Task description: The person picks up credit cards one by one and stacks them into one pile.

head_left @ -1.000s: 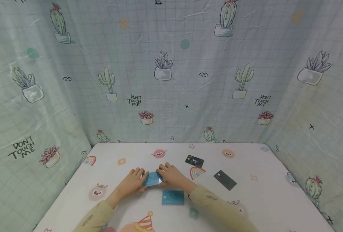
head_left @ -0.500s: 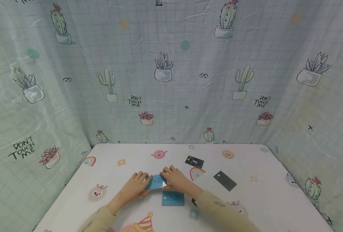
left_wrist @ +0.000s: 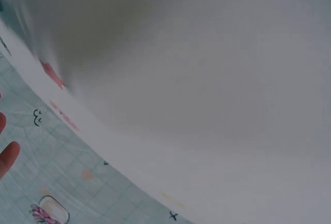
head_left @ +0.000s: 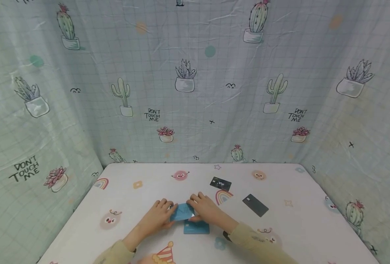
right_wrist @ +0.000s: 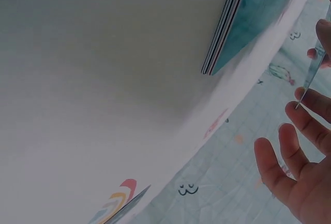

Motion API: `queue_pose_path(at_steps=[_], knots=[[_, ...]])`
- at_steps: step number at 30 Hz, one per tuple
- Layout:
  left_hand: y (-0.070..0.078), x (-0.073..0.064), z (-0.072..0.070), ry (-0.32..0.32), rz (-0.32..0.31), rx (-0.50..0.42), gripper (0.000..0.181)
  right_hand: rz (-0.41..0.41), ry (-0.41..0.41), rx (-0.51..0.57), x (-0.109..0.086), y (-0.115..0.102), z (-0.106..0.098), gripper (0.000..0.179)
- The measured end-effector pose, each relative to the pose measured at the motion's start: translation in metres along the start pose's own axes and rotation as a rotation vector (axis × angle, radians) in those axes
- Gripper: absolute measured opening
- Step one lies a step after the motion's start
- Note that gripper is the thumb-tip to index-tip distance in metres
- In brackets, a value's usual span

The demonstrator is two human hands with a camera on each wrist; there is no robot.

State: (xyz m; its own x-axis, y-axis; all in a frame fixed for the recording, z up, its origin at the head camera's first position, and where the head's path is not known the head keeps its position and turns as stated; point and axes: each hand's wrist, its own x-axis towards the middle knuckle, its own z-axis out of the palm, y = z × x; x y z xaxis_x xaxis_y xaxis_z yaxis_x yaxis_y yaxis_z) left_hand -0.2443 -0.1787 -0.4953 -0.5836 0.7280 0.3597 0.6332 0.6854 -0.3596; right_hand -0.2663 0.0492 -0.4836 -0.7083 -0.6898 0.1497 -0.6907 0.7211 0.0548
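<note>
In the head view a blue card [head_left: 183, 212] is held above the table between both hands. My left hand [head_left: 158, 215] pinches its left end, and my right hand [head_left: 206, 210] pinches the right end. Just below and in front lies a stack of cards [head_left: 196, 228] with a blue one on top, its far edge covered by the held card and right hand. The right wrist view shows the layered edges of that stack [right_wrist: 226, 30] and the held blue card [right_wrist: 312, 69] almost edge-on in the fingers. Only a few left fingertips [left_wrist: 9, 155] reach into the left wrist view.
A black card marked "Vip" [head_left: 220, 183] lies beyond the right hand. Farther right rests a plain dark card [head_left: 255, 205] with a chip. The white patterned tabletop [head_left: 142, 176] meets a cactus-print curtain [head_left: 195, 106] at the back and sides.
Both hands have carried the blue card to the right and toward the front of the table; it now overlaps the far edge of the stack in the head view. The dark cards stay put.
</note>
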Motion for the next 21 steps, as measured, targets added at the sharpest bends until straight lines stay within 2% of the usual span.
queue_pose_path(at_steps=[9, 21], knots=[[0.016, 0.003, -0.003, 0.039, -0.036, -0.069, 0.054, 0.032, -0.009, 0.030, -0.014, 0.003, 0.002, 0.059], [0.028, 0.011, -0.001, 0.044, -0.064, -0.048, 0.054, 0.089, 0.081, 0.041, -0.033, 0.008, 0.007, 0.059]])
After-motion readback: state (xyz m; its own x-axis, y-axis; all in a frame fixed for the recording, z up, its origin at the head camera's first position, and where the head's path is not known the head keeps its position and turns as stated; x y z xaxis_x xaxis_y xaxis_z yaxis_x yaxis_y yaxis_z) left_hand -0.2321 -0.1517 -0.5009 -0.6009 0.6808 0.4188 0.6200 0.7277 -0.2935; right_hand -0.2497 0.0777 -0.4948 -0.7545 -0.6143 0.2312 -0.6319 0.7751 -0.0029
